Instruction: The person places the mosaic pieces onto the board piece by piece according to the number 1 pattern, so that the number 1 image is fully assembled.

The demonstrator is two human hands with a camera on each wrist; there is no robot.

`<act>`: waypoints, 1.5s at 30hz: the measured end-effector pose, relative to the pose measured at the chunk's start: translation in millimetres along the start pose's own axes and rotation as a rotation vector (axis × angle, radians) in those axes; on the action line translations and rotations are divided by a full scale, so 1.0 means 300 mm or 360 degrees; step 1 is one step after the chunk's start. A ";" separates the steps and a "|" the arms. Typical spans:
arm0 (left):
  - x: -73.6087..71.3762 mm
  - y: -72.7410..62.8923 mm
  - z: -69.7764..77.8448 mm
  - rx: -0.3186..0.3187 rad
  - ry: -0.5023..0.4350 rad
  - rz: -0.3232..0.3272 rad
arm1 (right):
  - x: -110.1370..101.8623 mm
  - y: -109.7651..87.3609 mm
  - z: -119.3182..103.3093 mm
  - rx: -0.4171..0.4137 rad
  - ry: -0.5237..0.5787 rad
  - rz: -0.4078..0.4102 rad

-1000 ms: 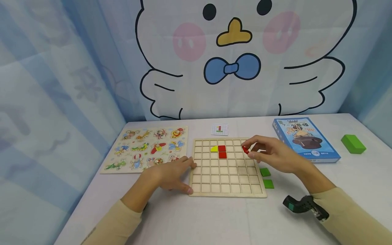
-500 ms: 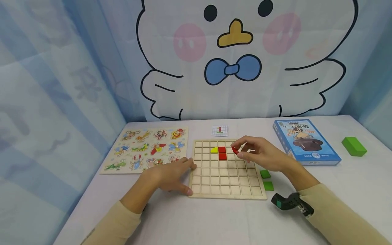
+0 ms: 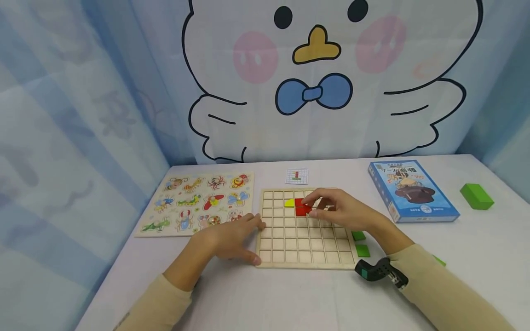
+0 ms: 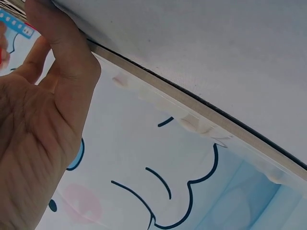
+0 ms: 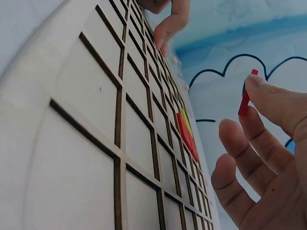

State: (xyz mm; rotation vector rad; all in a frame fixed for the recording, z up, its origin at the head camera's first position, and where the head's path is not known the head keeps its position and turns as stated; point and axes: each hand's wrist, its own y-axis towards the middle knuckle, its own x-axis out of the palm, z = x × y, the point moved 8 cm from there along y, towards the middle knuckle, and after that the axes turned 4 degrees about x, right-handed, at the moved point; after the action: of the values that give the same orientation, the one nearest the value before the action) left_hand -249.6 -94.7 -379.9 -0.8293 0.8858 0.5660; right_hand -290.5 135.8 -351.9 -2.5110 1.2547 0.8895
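A wooden grid board lies flat on the white table. In its upper part sit a yellow piece and, just right of it, two red square tiles one below the other. My right hand pinches a thin red tile between thumb and index finger, over the board beside the placed red tiles; the other fingers are loosely bent in the right wrist view. My left hand rests at the board's left edge, thumb near the lower left corner, fingers spread along the side.
Two green tiles lie right of the board, and another green piece shows behind the right sleeve. A pattern card lies behind the board. An insect puzzle lies left; a blue box and green block stand right.
My right hand has moved left across the board with the red tile, up to the placed red ones. My left hand stays where it was.
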 end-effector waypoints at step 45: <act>-0.001 0.000 0.004 -0.0002 0.0018 -0.0016 | 0.082 0.037 0.010 0.0102 -0.0467 -0.0021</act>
State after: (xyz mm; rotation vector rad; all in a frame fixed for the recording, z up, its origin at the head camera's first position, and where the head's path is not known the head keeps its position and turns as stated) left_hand -249.2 -93.9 -379.1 -0.8384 0.8916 0.5536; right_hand -289.1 113.9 -368.0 -2.2358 1.1503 1.1450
